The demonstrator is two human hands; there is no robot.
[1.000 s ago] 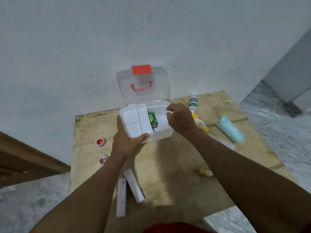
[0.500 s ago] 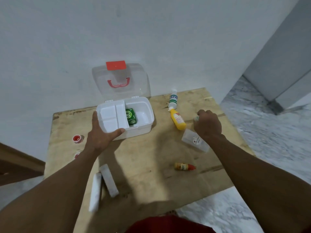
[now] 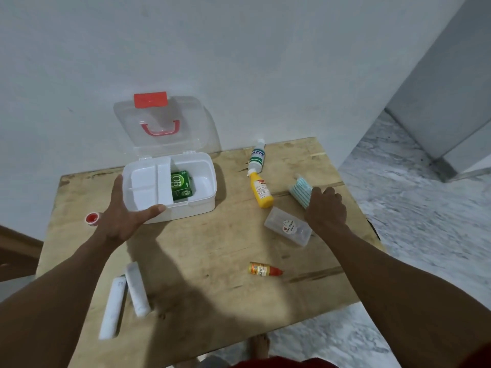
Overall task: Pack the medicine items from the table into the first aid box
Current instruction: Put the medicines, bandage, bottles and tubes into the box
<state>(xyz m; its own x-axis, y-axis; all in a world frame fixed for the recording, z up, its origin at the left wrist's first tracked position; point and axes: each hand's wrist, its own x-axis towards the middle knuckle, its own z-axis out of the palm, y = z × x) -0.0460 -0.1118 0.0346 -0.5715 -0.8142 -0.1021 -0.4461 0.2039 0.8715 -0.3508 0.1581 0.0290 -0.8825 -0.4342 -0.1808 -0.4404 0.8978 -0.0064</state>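
The white first aid box [image 3: 202,201] stands open on the wooden table [image 3: 212,248], its clear lid [image 3: 162,126] leaning on the wall. A green packet [image 3: 181,184] lies inside beside a white tray insert [image 3: 148,184]. My left hand [image 3: 125,211] grips the box's front left corner. My right hand [image 3: 325,208] rests on the striped teal pack [image 3: 300,191] at the right, fingers curled on its near end. A yellow bottle [image 3: 261,191], a white bottle [image 3: 257,155], a clear case [image 3: 288,225] and a small orange dropper [image 3: 264,269] lie close by.
Two white tubes [image 3: 125,296] lie at the front left. A small red-topped jar [image 3: 92,218] sits by the left edge. The wall stands right behind the table. A bare foot [image 3: 259,346] shows on the marble floor below the front edge.
My right hand left the box, moved right across the table and came down on the striped teal pack. The left hand kept its hold on the box.
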